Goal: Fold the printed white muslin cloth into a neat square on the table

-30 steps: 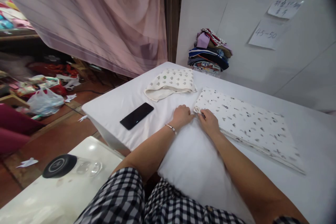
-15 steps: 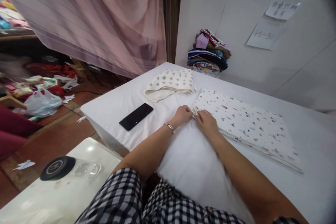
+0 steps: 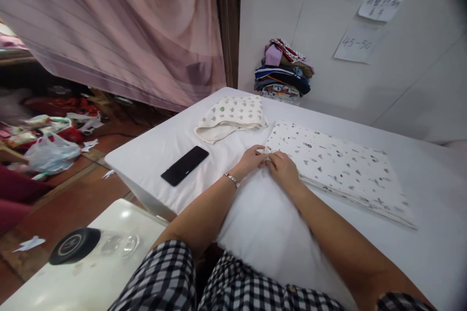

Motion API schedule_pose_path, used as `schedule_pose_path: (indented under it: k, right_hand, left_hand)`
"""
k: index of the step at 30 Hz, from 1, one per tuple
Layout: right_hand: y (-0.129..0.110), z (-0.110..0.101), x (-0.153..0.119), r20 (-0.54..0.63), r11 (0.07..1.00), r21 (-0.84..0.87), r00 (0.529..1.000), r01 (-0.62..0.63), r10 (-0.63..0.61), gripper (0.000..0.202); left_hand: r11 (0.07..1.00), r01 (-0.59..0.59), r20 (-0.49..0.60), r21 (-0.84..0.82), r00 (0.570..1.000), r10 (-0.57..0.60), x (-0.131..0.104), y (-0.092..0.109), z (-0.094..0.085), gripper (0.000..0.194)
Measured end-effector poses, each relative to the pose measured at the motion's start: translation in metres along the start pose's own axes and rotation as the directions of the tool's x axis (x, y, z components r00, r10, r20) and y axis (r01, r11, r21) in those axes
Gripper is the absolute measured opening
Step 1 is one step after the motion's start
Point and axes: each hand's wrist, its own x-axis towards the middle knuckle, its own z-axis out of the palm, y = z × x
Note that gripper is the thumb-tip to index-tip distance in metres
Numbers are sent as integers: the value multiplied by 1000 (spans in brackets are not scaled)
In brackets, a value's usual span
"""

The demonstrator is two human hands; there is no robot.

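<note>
A folded white cloth with small grey and dark prints point(image 3: 339, 165) lies on the white-covered table point(image 3: 134, 155). At its near left corner my left hand point(image 3: 252, 158) and my right hand point(image 3: 283, 169) meet, fingertips almost touching. Both are closed in a pinch on the edge of this cloth; the exact fold between the fingers is partly hidden. Beyond my left hand rests a second folded cloth, cream with grey and green motifs point(image 3: 233, 114). A black phone point(image 3: 185, 165) lies flat to the left of my left wrist.
A pile of folded clothes point(image 3: 282, 70) stands against the wall behind the table. At lower left is a white surface point(image 3: 120, 233) with a black round-lidded clear container point(image 3: 75, 245). A pink curtain point(image 3: 164, 24) hangs at the back; a plastic bag point(image 3: 53, 153) sits on the floor.
The view has shifted slightly. My hands stay together at the corner of the printed cloth, with the fingers drawn a little closer. The cloths and the phone lie as before.
</note>
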Motion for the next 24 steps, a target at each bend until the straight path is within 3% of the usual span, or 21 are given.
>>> schedule_pose_path:
  k: [6, 12, 19, 24]
  right_hand:
    - [-5, -1, 0, 39, 1000, 0, 999, 24, -24, 26]
    - [-7, 1, 2, 86, 999, -40, 996, 19, -15, 25]
    - [-4, -6, -1, 144, 997, -34, 987, 75, -70, 25]
    - [14, -26, -26, 163, 991, 44, 978, 123, -128, 29]
  left_hand:
    - [999, 24, -63, 46, 998, -21, 11, -8, -2, 36]
    - [999, 38, -40, 32, 999, -36, 13, -5, -3, 40]
    - [980, -20, -92, 198, 995, 39, 18, -11, -5, 38]
    - [931, -35, -113, 364, 990, 81, 14, -5, -7, 42]
